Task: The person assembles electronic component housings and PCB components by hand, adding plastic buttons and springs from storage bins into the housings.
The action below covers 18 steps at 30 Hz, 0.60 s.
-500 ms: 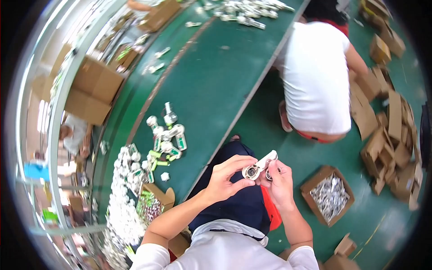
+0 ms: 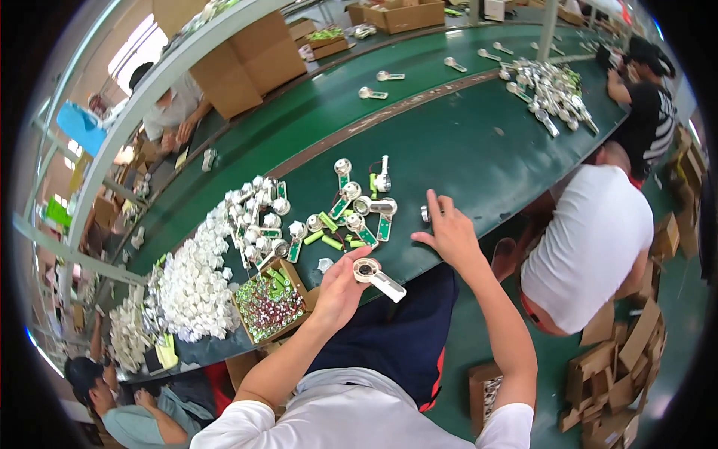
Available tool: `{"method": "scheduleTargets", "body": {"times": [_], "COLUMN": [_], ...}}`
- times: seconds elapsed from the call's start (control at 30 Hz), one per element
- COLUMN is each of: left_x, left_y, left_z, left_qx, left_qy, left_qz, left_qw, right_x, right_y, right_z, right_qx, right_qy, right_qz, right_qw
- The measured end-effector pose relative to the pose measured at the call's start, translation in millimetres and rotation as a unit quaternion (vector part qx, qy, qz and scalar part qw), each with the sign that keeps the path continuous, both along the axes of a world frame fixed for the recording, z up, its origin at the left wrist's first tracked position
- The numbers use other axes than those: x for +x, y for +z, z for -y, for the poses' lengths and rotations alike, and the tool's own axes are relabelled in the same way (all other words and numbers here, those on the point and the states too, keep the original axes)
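My left hand point(image 2: 338, 293) holds a white plastic housing point(image 2: 387, 286) with a round, hollow head and a short straight handle. Its open side faces up, and the handle points away to the lower right. My right hand point(image 2: 455, 238) is over the table edge, thumb and fingers spread. Beside its index fingertip is a small round silvery part point(image 2: 425, 213), seemingly on the green table point(image 2: 449, 142). Beyond my left hand lie several part-built units with green circuit boards point(image 2: 345, 203) and loose green battery cells point(image 2: 327, 221). A small white cap point(image 2: 324, 265) lies near the left fingers.
A cardboard box point(image 2: 303, 292) of green cells with red wires stands left of my left hand. Behind it rises a heap of white plastic parts point(image 2: 196, 292). A co-worker in white point(image 2: 591, 247) bends at the right, near flattened cartons point(image 2: 609, 374). Another heap point(image 2: 550, 93) lies farther along.
My view has swung toward the table. Both hands held white parts together before; now my left hand alone keeps the housing, and my right has moved away over the table and opened.
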<state>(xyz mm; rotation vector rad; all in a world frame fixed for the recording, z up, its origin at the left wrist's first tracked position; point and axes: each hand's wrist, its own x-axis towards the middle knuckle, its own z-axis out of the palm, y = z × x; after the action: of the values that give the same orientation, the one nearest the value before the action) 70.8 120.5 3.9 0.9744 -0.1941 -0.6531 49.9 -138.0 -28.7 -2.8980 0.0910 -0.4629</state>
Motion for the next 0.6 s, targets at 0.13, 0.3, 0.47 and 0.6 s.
{"method": "scheduleTargets", "body": {"times": [0.13,0.3,0.47,0.6], "left_x": [4,20,20,19], "left_y": [-1,5,-8,-2], "left_z": [4,11,17,30], "left_qx": [-0.067,-0.118,-0.2,-0.099], "left_qy": [-0.022,-0.019,0.001,0.002], "left_qz": [-0.086,-0.139,-0.301,-0.45], "left_qw": [0.994,0.983,0.932,0.887], "right_x": [-5,-4,13,19], "right_y": [-11,26,13,2], "right_z": [23,22,37,73], "right_qx": [0.142,0.385,0.209,0.046], "right_qy": [0.029,0.042,-0.011,-0.125], "right_qz": [0.101,-0.019,-0.154,-0.168], "right_qw": [0.984,0.922,0.966,0.977]}}
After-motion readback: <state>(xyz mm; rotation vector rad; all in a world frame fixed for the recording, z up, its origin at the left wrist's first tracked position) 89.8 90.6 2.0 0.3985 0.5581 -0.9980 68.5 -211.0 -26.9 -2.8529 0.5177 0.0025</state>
